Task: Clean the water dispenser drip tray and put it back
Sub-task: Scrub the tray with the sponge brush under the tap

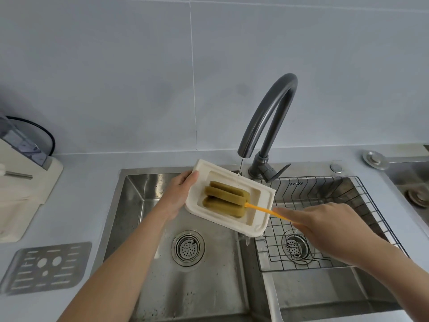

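the left hand [180, 192] grips the cream drip tray [262, 196] by its left short edge, thumb over the rim and fingers hidden underneath, holding it tilted above the divider of a double steel sink [137, 194]. the right hand [325, 225] is closed around the orange handle [262, 209] of a sponge brush, index finger stretched along it. the brush's olive-green sponge head [224, 198] lies inside the tray's recess, pressed against the floor of it. a thin stream of water [240, 167] falls from the dark grey tap [269, 117] onto the tray's far rim, and water drips off the tray's lowest corner toward the sink. a black wire rack [325, 228] sits in the right basin, under the right hand. on the grey counter to the left lies the metal grille [46, 268] with slots and round holes, flat and well apart from the tray. behind it, at the frame's left edge, stands the cream water dispenser [25, 189].
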